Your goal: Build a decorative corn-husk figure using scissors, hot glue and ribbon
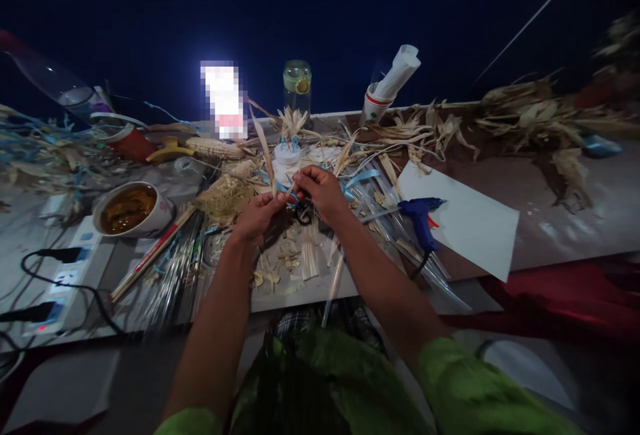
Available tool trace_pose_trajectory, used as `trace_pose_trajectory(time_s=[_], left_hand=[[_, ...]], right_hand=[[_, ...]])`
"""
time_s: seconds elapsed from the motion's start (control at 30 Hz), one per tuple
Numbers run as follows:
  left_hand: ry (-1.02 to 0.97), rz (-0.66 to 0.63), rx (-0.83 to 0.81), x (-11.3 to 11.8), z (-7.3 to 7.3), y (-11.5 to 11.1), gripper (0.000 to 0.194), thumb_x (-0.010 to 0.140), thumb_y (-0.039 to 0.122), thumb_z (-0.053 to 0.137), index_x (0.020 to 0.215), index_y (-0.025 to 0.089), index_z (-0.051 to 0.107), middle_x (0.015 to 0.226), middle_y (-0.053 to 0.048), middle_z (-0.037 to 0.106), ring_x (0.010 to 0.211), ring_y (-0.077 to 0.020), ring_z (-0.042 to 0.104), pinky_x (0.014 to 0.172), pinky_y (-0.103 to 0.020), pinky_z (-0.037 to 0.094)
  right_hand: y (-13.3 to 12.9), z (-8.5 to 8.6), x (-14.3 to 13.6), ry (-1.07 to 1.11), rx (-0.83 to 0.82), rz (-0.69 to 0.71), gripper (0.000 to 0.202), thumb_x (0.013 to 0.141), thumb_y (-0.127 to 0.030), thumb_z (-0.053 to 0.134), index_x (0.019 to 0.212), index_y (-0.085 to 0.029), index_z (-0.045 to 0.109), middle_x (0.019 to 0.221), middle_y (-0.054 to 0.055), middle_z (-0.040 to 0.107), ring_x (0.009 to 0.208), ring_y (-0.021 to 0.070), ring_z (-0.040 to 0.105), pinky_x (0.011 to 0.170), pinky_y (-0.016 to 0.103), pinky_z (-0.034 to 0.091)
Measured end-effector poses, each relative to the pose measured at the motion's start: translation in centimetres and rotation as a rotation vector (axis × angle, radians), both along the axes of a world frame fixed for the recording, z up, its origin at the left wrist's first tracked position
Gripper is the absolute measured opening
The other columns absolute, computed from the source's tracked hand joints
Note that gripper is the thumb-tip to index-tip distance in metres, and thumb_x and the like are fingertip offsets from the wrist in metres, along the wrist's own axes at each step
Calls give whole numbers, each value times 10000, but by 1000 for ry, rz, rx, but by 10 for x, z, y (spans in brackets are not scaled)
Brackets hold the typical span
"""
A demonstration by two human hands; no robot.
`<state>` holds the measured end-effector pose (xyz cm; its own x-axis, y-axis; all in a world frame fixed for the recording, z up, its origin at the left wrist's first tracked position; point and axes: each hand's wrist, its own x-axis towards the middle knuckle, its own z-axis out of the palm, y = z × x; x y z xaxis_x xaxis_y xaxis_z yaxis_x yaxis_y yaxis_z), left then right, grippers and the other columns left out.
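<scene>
Over the middle of the table my left hand (257, 215) is closed, its thumb and fingers pinching a long, pale corn husk strip (264, 147) that stands up from the grip. My right hand (324, 194) meets it from the right, fingers pinched on a small piece of husk at the fingertips. Just beyond both hands sits a small white round stand (287, 154) carrying husk figures tied with blue. A dark curled thing (303, 214), too small to name, lies under the right hand. Husk scraps (283, 255) litter the table below.
To the right, a blue glue gun (421, 220) rests by white paper (470, 222). Leftward are a bowl of brown liquid (131, 210), a power strip (75, 275), clear sticks (175, 275) and a corn cob (215, 149). A bottle (297, 88) and a paper cup (376, 103) stand behind.
</scene>
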<state>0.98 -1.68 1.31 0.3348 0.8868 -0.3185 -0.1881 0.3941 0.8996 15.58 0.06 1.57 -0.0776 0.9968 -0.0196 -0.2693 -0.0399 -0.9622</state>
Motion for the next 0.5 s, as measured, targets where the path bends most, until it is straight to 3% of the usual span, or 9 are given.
trace_pose_trajectory(time_s=[0.13, 0.5], left_hand=[[-19, 8, -24, 0, 0, 0, 256, 568, 322, 745, 649, 130, 598, 538, 25, 532, 436, -56, 447, 436, -187, 349], [-71, 130, 6, -3, -3, 5, 269, 676, 383, 660, 613, 132, 586, 449, 40, 384, 387, -44, 348, 396, -185, 294]], right_hand=[[1, -4, 1, -49, 36, 14, 199, 707, -360, 595, 717, -170, 538, 605, -50, 536, 476, 34, 455, 494, 170, 387], [-1, -6, 1, -289, 180, -35, 167, 761, -308, 488, 806, -163, 556, 669, -26, 535, 547, 62, 463, 560, 208, 399]])
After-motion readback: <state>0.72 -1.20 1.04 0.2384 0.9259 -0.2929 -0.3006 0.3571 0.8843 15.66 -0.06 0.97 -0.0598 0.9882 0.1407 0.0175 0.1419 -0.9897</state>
